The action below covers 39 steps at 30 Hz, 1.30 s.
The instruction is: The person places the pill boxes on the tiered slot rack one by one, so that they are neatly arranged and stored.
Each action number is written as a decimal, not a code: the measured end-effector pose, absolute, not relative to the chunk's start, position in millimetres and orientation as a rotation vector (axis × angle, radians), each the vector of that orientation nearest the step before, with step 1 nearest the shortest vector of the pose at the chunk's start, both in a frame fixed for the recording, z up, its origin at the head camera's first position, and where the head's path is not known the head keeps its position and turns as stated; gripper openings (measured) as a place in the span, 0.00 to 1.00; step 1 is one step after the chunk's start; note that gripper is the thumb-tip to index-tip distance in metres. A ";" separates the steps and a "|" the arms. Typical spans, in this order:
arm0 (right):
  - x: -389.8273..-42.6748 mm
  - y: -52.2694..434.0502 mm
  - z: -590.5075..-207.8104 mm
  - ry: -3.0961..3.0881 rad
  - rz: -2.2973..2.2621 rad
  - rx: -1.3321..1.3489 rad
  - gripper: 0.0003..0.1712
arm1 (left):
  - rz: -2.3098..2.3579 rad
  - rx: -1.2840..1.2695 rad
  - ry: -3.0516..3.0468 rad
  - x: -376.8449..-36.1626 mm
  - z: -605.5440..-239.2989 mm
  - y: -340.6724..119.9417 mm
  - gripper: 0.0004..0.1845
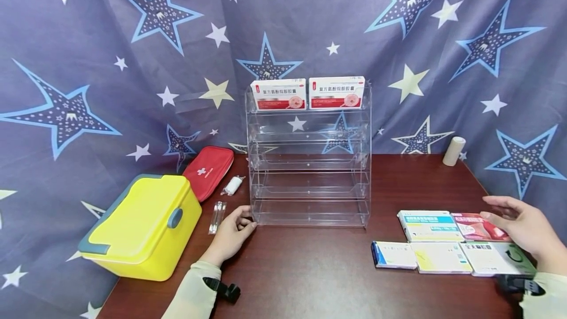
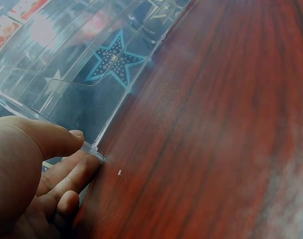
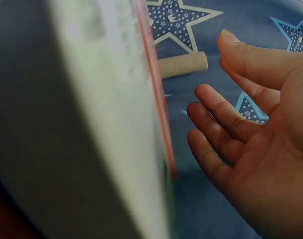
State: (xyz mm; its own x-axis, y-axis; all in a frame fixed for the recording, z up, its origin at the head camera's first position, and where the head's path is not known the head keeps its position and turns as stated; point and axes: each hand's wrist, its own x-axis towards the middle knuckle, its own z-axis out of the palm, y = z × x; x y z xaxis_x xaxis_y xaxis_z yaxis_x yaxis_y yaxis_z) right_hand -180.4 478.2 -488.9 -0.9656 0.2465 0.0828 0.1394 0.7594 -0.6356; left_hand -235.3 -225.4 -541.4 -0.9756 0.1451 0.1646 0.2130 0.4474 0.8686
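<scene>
A clear tiered display rack stands upright on the table, with two red-and-white medicine boxes side by side on its top tier. At the rack's lower left front corner, my left hand pinches the edge; in the left wrist view the thumb lies on one side and fingers on the other. On the right, my right hand hovers with spread, loosely bent fingers by a red medicine box, overlapping it in the head view. The right wrist view shows nothing held in that hand.
Beside the red box lie a teal-and-white box, a blue-and-white box, a yellow-and-white box and a green-and-white box. Leftward are a yellow case, red first-aid pouch, wrapped roll and swab packet. A beige roll stands back right.
</scene>
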 end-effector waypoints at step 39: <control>-176.3 499.0 -513.6 -2.919 0.845 -0.231 0.38 | -1.555 -0.315 -2.634 -234.0 -538.9 -223.7 0.22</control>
State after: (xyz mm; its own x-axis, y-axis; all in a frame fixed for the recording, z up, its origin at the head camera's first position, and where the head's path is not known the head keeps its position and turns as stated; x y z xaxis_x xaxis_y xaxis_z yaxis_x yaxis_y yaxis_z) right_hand -176.3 499.0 -513.6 -0.9841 0.1709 0.0474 0.1192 0.8351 -0.5370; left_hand -234.0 -223.7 -538.9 -0.9768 0.1418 0.1603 0.2089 0.4681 0.8586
